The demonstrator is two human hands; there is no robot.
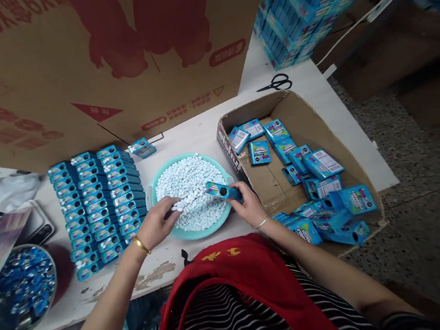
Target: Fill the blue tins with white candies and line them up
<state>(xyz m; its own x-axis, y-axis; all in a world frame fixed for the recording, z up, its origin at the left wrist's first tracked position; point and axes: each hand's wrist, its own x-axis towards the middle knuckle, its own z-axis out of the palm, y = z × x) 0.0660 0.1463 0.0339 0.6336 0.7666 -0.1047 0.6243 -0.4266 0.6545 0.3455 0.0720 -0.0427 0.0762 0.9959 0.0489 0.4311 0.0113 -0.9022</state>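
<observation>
A round mint-green basin [150, 197] full of small white candies [189, 171] stands on the table in front of me. My left hand [161, 222] is over the basin's left side, fingers curled around some white candies at the fingertips. Over the right side, my right hand [248, 204] grips a small blue candy box [223, 191], tilted so that a dark round opening in its end shows. Left of the basin, blue boxes [98, 210] stand packed in three rows, with white candies showing at some of their ends.
To the right is an open cardboard box [273, 185] holding loose blue boxes. Scissors [276, 82] lie behind it, near stacked blue packs [298, 13]. A large printed carton [111, 50] walls the back. A metal bowl [52, 279] of blue-wrapped pieces and a phone [42, 225] are at left.
</observation>
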